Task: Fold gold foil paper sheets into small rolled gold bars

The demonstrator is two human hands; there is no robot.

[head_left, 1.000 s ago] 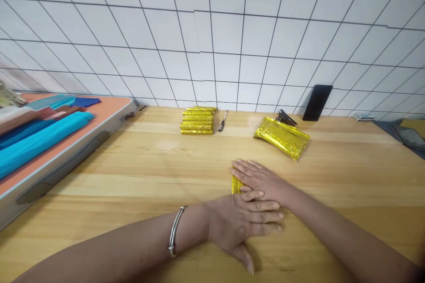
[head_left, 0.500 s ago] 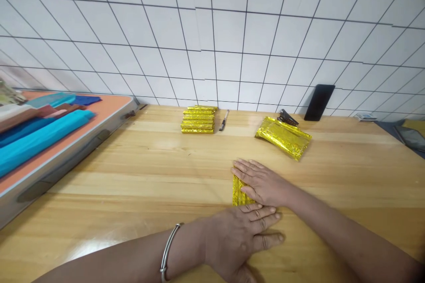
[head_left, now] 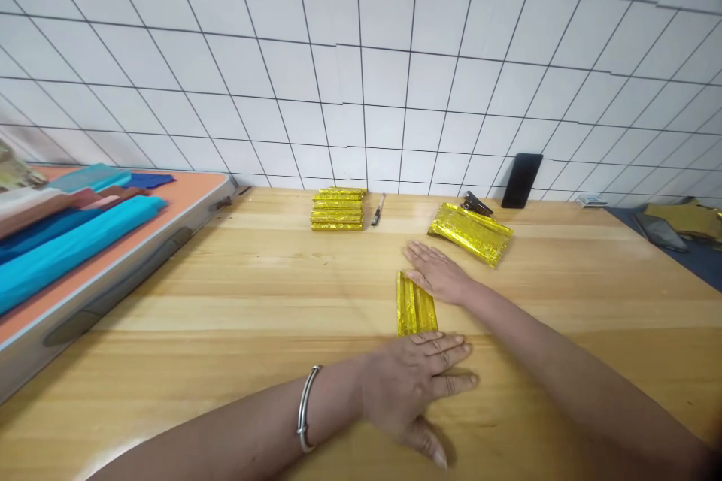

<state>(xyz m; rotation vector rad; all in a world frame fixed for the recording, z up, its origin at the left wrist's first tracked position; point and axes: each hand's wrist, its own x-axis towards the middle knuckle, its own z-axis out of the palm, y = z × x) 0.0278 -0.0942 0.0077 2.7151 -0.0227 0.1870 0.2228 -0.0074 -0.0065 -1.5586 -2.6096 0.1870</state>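
A pleated piece of shiny gold foil [head_left: 416, 306] lies on the wooden table between my two hands. My left hand [head_left: 411, 383], with a silver bangle on its wrist, rests flat over the near end of the foil, fingers spread. Across the far end lies my right hand [head_left: 437, 270], flattened with its fingers stretched out. Parts of both ends are hidden under the hands. Farther back sits a stack of folded gold foil strips [head_left: 338, 210]. A wider gold foil packet [head_left: 471, 233] lies beyond my right hand.
A pen [head_left: 377, 210] lies beside the stack. Behind the packet is a black clip [head_left: 477, 204], and a black phone [head_left: 522, 180] leans against the tiled wall. Coloured sheets [head_left: 84, 240] lie on an orange-topped board at left. Dark and gold material [head_left: 674, 225] sits at far right.
My right hand has slid away toward the wall, baring more of the pleated foil. My left hand stays at the near end, its thumb now showing. The view has tilted up slightly.
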